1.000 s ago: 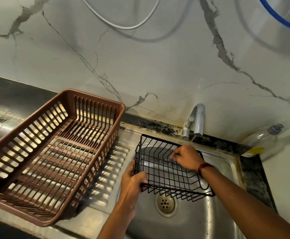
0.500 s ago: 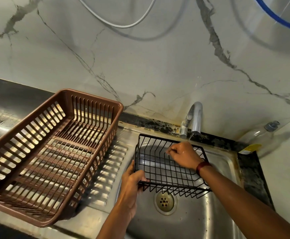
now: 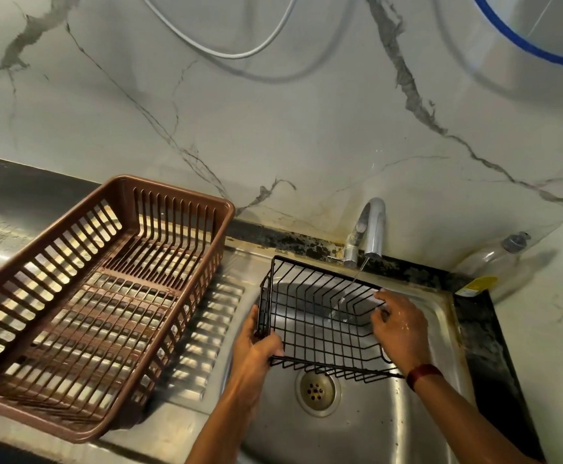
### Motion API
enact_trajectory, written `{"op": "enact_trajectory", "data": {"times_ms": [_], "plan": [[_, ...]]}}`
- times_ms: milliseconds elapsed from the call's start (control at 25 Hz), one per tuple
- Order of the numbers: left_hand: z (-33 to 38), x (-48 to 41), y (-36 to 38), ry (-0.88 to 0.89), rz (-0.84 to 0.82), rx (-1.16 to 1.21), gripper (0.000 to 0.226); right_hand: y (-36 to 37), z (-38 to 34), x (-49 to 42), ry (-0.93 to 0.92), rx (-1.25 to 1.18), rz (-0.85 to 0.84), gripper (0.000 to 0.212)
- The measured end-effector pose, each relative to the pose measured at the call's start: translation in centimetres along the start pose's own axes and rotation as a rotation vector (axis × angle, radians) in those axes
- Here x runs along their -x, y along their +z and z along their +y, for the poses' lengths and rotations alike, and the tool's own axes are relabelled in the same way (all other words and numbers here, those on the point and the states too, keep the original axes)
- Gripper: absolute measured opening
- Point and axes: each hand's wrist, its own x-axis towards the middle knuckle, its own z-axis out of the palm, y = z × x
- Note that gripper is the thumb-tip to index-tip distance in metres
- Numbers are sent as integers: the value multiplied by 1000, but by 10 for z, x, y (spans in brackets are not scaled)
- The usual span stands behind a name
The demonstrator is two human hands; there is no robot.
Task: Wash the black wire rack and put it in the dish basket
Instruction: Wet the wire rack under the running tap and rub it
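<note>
Gripping the near-left corner of the black wire rack (image 3: 310, 316), the left hand (image 3: 255, 346) has its thumb hooked over the bottom wire and its fingers up along the left side. The right hand (image 3: 402, 329) reaches in from the right, wet, with its fingers curled onto the wires of the rack's right end; a red band (image 3: 424, 373) circles that wrist. Both hands hold the rack tilted above the steel sink (image 3: 357, 430), under a thin stream from the faucet (image 3: 372, 226). The brown dish basket (image 3: 173, 190) stands to the left. A clear bottle (image 3: 494, 266) at the far right bears a yellow label (image 3: 477, 285), its print too small to read.
</note>
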Motion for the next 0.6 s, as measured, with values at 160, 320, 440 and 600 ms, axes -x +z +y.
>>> {"op": "enact_trajectory", "data": {"times_ms": [160,320,440,600], "plan": [[4,1,3,33,-22,-81,120,8,18,22,469,-90,-180,50],[10,7,-1,3,-43,-114,117,11,10,30,844,-543,-433,27],[14,4,-12,-4,34,51,51,7,10,25,759,-512,-498,23],[16,-8,-30,-41,115,-48,46,1,14,8,657,-454,-526,33]]}}
